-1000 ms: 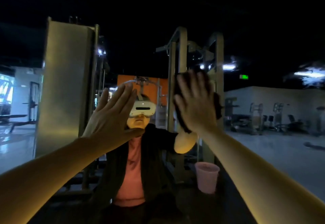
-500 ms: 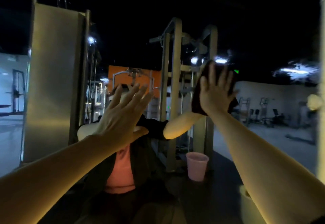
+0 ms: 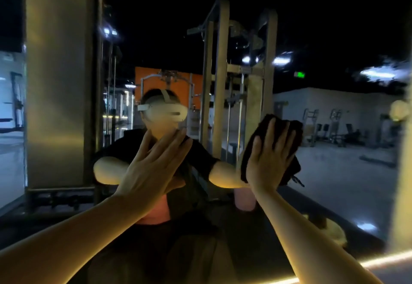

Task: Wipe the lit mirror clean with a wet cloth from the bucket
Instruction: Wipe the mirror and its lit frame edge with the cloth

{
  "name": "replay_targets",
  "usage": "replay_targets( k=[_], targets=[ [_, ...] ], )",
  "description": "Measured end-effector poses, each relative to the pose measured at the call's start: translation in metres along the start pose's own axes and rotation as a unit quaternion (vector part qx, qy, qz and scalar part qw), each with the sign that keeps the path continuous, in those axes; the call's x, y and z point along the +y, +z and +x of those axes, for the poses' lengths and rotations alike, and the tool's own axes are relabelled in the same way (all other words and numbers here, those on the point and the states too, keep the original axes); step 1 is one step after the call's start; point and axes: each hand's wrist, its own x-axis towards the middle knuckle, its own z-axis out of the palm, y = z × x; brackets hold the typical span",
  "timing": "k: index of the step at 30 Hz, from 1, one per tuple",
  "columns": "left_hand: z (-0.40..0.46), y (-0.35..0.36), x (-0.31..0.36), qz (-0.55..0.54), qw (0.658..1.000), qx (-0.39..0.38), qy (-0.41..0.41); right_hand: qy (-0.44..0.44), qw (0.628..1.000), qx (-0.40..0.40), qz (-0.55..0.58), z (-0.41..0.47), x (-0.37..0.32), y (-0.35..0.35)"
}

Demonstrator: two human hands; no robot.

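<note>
The right hand (image 3: pixel 268 158) presses a dark cloth (image 3: pixel 276 150) flat against the mirror (image 3: pixel 334 172), fingers straight and spread, pointing up. The bunched cloth runs roughly upright (its outline is blurred), right of centre. The left hand (image 3: pixel 153 167) rests open-palmed on the glass, fingers angled up and right.

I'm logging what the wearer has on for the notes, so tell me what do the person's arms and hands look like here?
Both forearms are bare as far as the frame shows, with no sleeves in view at the bottom edge. The left hand and right hand wear no gloves, and no rings, watch or bracelets can be seen. Warm yellowish light from the mirror's lit edge falls on them.
</note>
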Motion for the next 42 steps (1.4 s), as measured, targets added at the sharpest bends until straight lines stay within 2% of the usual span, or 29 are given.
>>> replay_targets(
  k=[1, 2, 5, 7, 9, 12, 13, 14, 16, 18, 19, 20, 23, 24, 26, 29, 31, 33, 35, 37, 39, 40, 42],
  targets=[
    [-0.003, 0.007, -0.002, 0.033, 0.999, 0.02, 0.001, 0.018, 1.0, -0.013, 0.012, -0.01, -0.011, 0.001],
    [-0.003, 0.004, 0.0, 0.033, 0.999, -0.019, 0.006, -0.004, 0.999, -0.041, 0.024, -0.023, -0.025, 0.002],
    [-0.003, 0.0, 0.002, 0.04, 0.998, -0.038, -0.004, -0.206, 0.974, -0.1, 0.001, -0.072, -0.045, 0.005],
    [-0.003, -0.004, 0.006, 0.023, 0.999, -0.028, -0.012, -0.279, 0.954, -0.113, 0.009, -0.072, -0.023, 0.002],
    [-0.015, -0.003, 0.013, -0.003, 0.999, -0.026, -0.023, -0.221, 0.97, -0.099, -0.001, -0.07, 0.002, 0.001],
    [-0.055, 0.007, 0.033, -0.028, 0.997, -0.041, -0.053, 0.017, 0.998, -0.062, 0.002, -0.079, 0.0, 0.0],
    [-0.068, 0.013, 0.04, -0.036, 0.996, -0.039, -0.07, 0.054, 0.997, -0.061, 0.012, -0.091, -0.013, 0.001],
    [-0.08, 0.016, 0.047, -0.048, 0.994, -0.04, -0.085, 0.04, 0.997, -0.067, 0.015, -0.106, -0.026, 0.001],
    [-0.096, 0.023, 0.059, -0.061, 0.992, -0.03, -0.103, -0.072, 0.991, -0.11, 0.014, -0.136, -0.039, 0.003],
    [-0.108, 0.029, 0.07, -0.061, 0.992, -0.043, -0.104, -0.167, 0.975, -0.15, 0.014, -0.154, -0.02, 0.0],
    [-0.115, 0.031, 0.075, -0.063, 0.991, -0.051, -0.105, -0.168, 0.974, -0.151, 0.008, -0.16, -0.004, -0.002],
    [-0.12, 0.033, 0.079, -0.065, 0.99, -0.06, -0.107, -0.124, 0.982, -0.143, 0.0, -0.165, 0.012, -0.001],
    [-0.126, 0.038, 0.084, -0.067, 0.989, -0.063, -0.111, 0.114, 0.989, -0.089, 0.005, -0.183, 0.027, 0.003],
    [-0.127, 0.039, 0.086, -0.068, 0.989, -0.063, -0.115, 0.142, 0.986, -0.082, 0.013, -0.193, 0.018, 0.005],
    [-0.128, 0.041, 0.09, -0.067, 0.989, -0.062, -0.119, 0.099, 0.989, -0.102, 0.03, -0.22, -0.004, 0.009],
    [-0.129, 0.042, 0.09, -0.09, 0.987, -0.047, -0.122, -0.064, 0.984, -0.167, 0.023, -0.263, -0.007, 0.008],
    [-0.139, 0.045, 0.096, -0.126, 0.982, -0.032, -0.136, -0.096, 0.981, -0.168, 0.015, -0.274, 0.011, 0.009],
    [-0.162, 0.051, 0.107, -0.148, 0.976, -0.041, -0.154, -0.041, 0.991, -0.131, 0.0, -0.273, 0.029, 0.011],
    [-0.186, 0.059, 0.115, -0.151, 0.975, -0.059, -0.154, 0.063, 0.995, -0.083, -0.007, -0.27, 0.049, 0.015],
    [-0.2, 0.065, 0.117, -0.142, 0.977, -0.084, -0.139, 0.177, 0.984, -0.033, 0.007, -0.267, 0.07, 0.018],
    [-0.203, 0.067, 0.117, -0.146, 0.975, -0.093, -0.138, 0.255, 0.967, -0.01, 0.012, -0.267, 0.073, 0.019],
    [-0.201, 0.066, 0.118, -0.146, 0.975, -0.094, -0.141, 0.26, 0.965, -0.014, 0.013, -0.27, 0.064, 0.019],
    [-0.199, 0.066, 0.121, -0.144, 0.974, -0.089, -0.149, 0.181, 0.981, -0.069, 0.032, -0.29, 0.031, 0.013]
  ],
)
